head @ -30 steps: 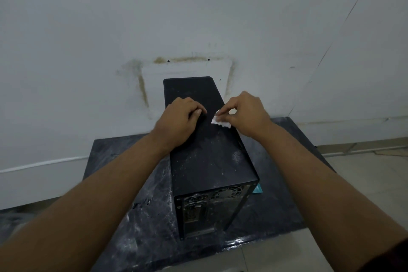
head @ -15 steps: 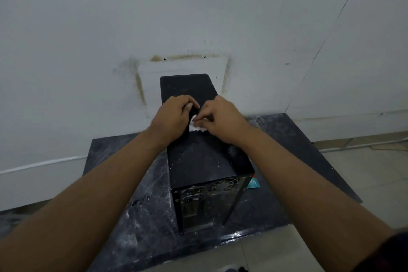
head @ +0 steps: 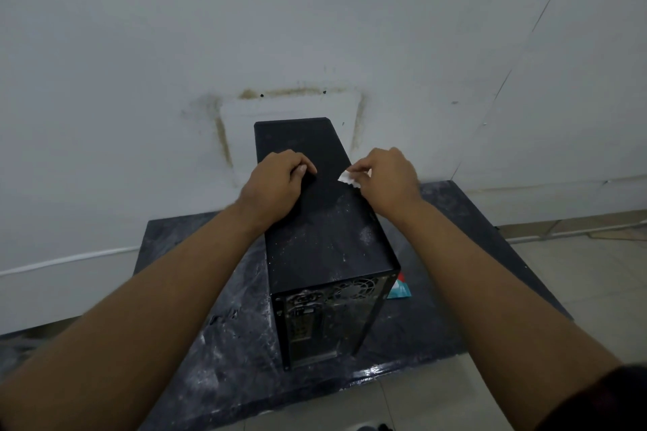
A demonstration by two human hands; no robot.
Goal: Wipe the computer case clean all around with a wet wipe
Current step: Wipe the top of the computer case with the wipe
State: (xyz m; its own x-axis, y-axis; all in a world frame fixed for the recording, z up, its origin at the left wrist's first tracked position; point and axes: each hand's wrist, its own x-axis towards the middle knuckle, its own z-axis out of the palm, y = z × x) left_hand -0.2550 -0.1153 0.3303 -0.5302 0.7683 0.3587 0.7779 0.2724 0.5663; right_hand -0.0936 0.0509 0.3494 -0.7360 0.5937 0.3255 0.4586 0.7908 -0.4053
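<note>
1. Right hand (head: 388,182): thumb and fingertips pinch a small crumpled wet wipe (head: 348,180). The grip is narrow, and only a white corner of the wipe shows on the thumb side.
2. Left hand (head: 276,185): fingers curled under with nothing visible in them. It rests on the top panel, well apart from the wipe, across the panel from my right hand.
3. The computer case (head: 315,238) stands upright under both hands on a dark table (head: 245,378), with its rear panel (head: 325,318) turned towards me. The wipe sits at the top panel's right edge. I cannot tell whether it touches the panel or hangs just above it.
4. Surface: the top panel beyond my hands looks fairly dark and even. Between the wipe and my body it is speckled pale, with a denser dust patch (head: 366,238) near the right edge, below my right wrist.
5. Step in hand, as I judge it: wiping the top panel, early in the task. Both side panels, the front and the rear show no sign of having been wiped.
6. Next move calls for flattening the wipe under my fingers so that more of it meets the panel. Then I draw it back towards me through the speckled area while the left hand steadies the case.
7. Other: a teal and red packet (head: 399,290) lies on the table just beside the case, below and nearer me than the right hand.
</note>
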